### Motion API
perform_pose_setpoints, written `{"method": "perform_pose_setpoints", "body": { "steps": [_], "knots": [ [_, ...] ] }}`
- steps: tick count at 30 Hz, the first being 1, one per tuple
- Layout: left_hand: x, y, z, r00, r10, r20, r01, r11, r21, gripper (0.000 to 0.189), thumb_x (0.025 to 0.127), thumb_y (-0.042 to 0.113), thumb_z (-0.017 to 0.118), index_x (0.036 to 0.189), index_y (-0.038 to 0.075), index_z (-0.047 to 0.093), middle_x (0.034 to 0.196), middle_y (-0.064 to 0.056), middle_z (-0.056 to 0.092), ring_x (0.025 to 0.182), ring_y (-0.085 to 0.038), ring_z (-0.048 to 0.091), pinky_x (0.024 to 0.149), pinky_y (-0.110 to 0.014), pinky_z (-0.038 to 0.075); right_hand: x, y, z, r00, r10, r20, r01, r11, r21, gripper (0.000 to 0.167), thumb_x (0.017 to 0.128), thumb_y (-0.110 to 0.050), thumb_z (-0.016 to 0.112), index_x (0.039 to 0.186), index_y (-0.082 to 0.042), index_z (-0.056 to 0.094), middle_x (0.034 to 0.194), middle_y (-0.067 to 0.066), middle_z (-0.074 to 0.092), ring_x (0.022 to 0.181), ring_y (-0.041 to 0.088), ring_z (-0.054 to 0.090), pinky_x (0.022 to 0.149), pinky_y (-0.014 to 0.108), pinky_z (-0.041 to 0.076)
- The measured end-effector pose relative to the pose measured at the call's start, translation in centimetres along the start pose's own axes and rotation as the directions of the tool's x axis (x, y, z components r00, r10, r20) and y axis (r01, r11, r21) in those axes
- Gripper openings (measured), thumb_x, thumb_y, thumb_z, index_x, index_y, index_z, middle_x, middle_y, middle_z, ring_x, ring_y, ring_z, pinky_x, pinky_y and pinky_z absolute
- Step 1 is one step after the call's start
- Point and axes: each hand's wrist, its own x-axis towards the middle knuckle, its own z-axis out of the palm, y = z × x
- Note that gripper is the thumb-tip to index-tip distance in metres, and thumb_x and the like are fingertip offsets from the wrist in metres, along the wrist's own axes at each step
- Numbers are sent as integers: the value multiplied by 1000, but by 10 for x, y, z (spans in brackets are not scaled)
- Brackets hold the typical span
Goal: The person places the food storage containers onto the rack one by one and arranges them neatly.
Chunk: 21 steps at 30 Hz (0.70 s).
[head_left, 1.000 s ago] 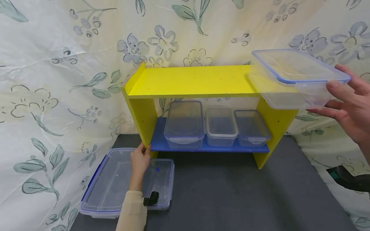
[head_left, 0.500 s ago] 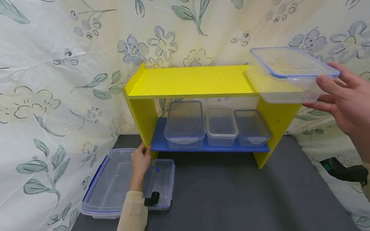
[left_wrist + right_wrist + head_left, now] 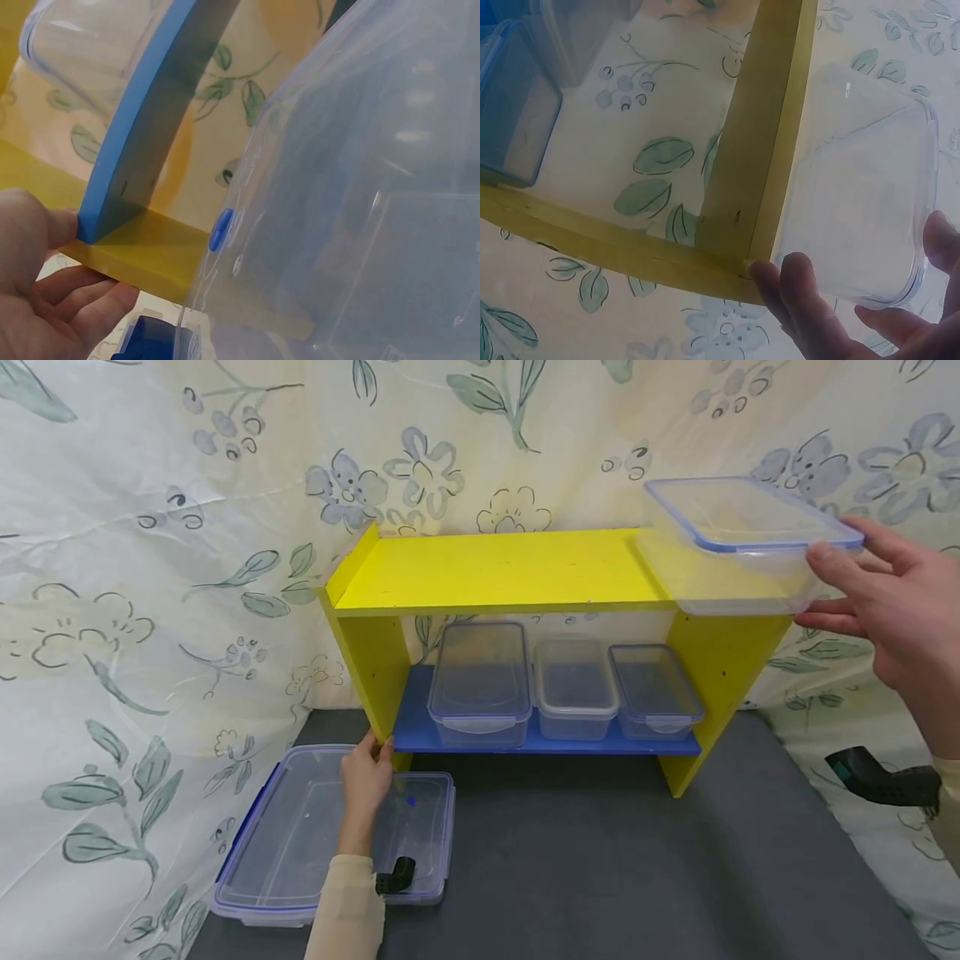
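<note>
OK, right hand [image 3: 888,589] spread partway, gripping one end of the blue-rimmed clear box [image 3: 750,539]; box sits just left of that hand, at the right end of the yellow rack [image 3: 480,568]. Can't tell if they touch. Left hand [image 3: 366,779] pinches rack's left panel, low down. Between hands: three lidded boxes [image 3: 576,681] on blue shelf [image 3: 411,722]. Large tub [image 3: 277,852] left of left hand, smaller tub [image 3: 423,835] right.

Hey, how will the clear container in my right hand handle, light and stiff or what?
Probably light: the clear container shows no contents, and your right hand alone holds it. Likely fairly stiff, as its edges look straight. Its flat-looking base makes rolling unlikely.
</note>
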Motion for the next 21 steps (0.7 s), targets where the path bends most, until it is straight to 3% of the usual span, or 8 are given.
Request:
{"method": "perform_pose_setpoints", "body": {
  "steps": [6,12,21],
  "knots": [
    [1,0,1,1000,-5,3,5,1000,9,15,95,23,63,98,9,68,83,-13,75,71,-27,69,61,-36,50,5,0,2,1000,4,-6,-4,992,-126,74,91,-51,53,154,-37,16,133,-7,51,53,-7,63,51,13,49],
    [1,1,2,1000,-3,-3,3,1000,12,14,94,22,63,98,9,68,82,-13,75,69,-26,68,60,-36,49,9,2,4,1000,18,3,-17,986,-168,75,91,-55,49,154,-40,11,160,3,29,50,-4,63,49,16,50],
    [1,-2,3,1000,-7,-11,7,1000,7,15,94,22,64,99,9,68,86,-14,75,73,-28,70,63,-40,52,12,2,8,999,47,-7,-48,976,-214,79,88,-62,47,153,-42,8,162,2,26,51,-3,64,51,15,49]
  ]
}}
